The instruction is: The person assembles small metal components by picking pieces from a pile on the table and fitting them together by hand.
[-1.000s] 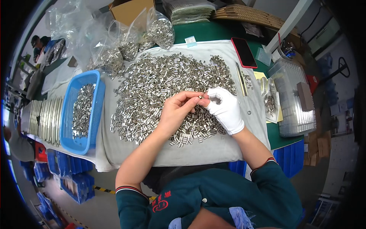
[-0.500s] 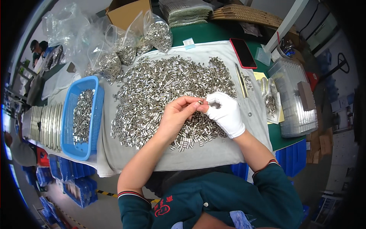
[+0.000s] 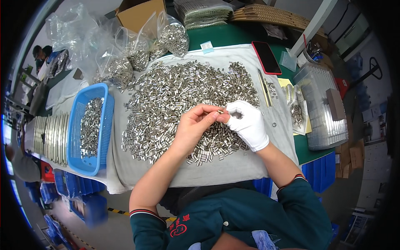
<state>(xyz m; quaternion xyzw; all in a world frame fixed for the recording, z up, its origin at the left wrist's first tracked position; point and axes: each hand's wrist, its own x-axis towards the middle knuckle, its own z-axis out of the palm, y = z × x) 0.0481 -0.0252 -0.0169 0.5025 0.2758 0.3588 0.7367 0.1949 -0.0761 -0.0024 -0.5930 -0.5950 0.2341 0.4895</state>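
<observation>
A wide heap of small shiny metal cylinders [image 3: 166,96] covers the middle of the grey cloth [image 3: 233,168]. Over its right half my two hands meet at the fingertips. My bare left hand [image 3: 195,125] is closed in a pinch on a small metal cylinder [image 3: 219,112]. My right hand [image 3: 249,125], in a white glove with bare fingertips showing, is closed with thumb and finger at the same small piece. The fingers cover most of that cylinder.
On the left stands a blue plastic basket [image 3: 104,129] holding more cylinders, beside stacked trays [image 3: 50,137]. Clear bags of cylinders [image 3: 174,39] stand at the back. To the right are a red-edged phone [image 3: 266,58], tweezers [image 3: 264,87] and clear plastic boxes [image 3: 318,108].
Both hands hold almost the same place and pinch. The whole view has shifted very slightly.
</observation>
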